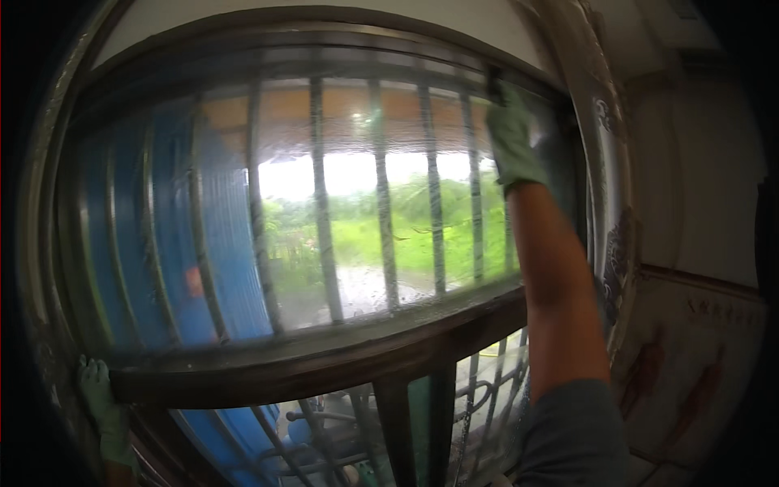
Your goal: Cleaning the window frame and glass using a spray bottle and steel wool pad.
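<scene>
A wide window pane (349, 219) fills the middle of the view, wet and streaked, with upright metal bars showing through it. My right hand (515, 140), in a pale green glove, is raised to the pane's upper right corner. Its fingers are closed round a small dark tool (493, 84) pressed near the top frame; its full shape is hidden by the hand and the dim light. At the lower left, my left hand (101, 399), gloved alike, rests with fingers stretched upward against the frame's side, beside the end of the dark crossbar (292, 375). It holds nothing that I can see.
Below the crossbar are smaller panes with a dark upright post (395, 434) between them. A patterned trim (610, 162) runs down the right side, and a poster with figures (686, 365) hangs beyond it. Outside are a blue panel (174, 219) and greenery.
</scene>
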A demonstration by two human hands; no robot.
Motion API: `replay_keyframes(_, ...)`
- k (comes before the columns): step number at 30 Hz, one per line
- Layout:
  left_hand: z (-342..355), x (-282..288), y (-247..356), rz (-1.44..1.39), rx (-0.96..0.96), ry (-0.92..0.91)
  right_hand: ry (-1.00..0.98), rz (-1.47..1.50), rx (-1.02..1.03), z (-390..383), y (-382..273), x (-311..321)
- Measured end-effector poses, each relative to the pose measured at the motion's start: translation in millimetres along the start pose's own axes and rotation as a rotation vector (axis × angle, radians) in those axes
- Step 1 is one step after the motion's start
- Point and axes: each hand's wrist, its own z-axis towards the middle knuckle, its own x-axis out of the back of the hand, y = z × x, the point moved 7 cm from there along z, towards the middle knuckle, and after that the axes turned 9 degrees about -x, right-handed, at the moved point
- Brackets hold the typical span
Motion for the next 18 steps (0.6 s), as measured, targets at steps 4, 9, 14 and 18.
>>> replay_keyframes(4, 1, -14, -5, 0.012, 0.185, -0.064, 0.05, -0.165, 0.111, 0, -37, -7)
replay_keyframes(9, 14, 15, 16, 0.015, 0.114, -0.011, -0.198, 0.164, 0.63, -116, -191, -84)
replay_keyframes(14, 9, 30, 26, -0.077, 0.036, 0.032, -0.674, -0.029, 1.005, -227, -250, -66)
replay_keyframes(18, 10, 22, 22, -0.087, -0.004, 0.098, -1.023, -0.239, 1.214, -284, -165, 6)
